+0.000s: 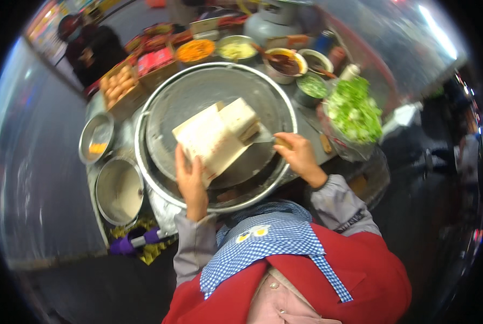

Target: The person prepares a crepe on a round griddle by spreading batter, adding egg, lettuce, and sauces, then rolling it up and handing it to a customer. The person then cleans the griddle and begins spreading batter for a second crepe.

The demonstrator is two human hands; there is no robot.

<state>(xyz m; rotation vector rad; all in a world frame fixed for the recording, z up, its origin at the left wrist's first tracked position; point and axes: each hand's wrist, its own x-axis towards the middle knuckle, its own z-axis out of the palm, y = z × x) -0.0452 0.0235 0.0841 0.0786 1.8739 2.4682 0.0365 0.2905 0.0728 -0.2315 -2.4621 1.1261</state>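
My left hand (191, 178) holds a paper food bag (211, 141) by its lower left side, above a round metal griddle (168, 105). My right hand (297, 153) grips the wooden handle of a scraper (264, 135), whose metal blade reaches towards a folded flatbread (241, 117). The flatbread lies at the bag's upper right side, partly against or inside its mouth; which of these cannot be told. The blade's tip is hidden by the bread and bag.
Around the griddle stand a carton of eggs (118, 87), a bowl of shredded carrot (195, 50), a sauce tub (284, 65), chopped greens (312, 85), lettuce (354, 109), a steel basin (97, 139) and a large pot (120, 190). A gas cylinder (272, 24) stands behind. A person (89, 48) is at upper left.
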